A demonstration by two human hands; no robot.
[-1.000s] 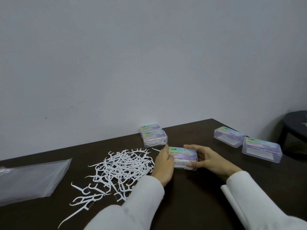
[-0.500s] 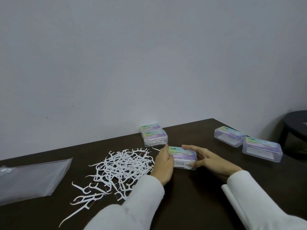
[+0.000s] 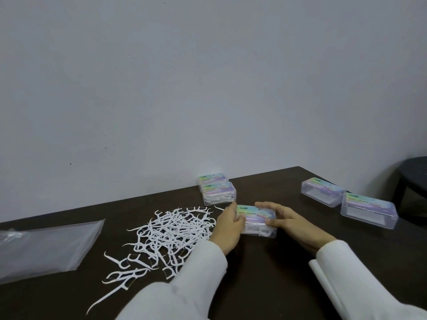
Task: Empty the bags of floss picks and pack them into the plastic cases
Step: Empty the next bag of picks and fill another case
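A clear plastic case (image 3: 255,219) with a pastel label and white floss picks inside lies on the dark table (image 3: 265,273). My left hand (image 3: 227,227) grips its left end and my right hand (image 3: 293,224) grips its right end, thumb on the front and fingers over the lid. A loose pile of white floss picks (image 3: 171,232) spreads to the left of my left hand. Two filled cases (image 3: 218,191) sit together by the wall. Two empty-looking clear cases (image 3: 322,191) (image 3: 368,210) stand at the right.
An empty clear plastic bag (image 3: 46,245) lies flat at the table's left. A black stool (image 3: 413,174) stands beyond the table's right edge. The white wall runs along the table's far edge.
The case between my hands has shifted slightly toward the wall, and both hands have moved with it. The pile, bag and other cases have not moved.
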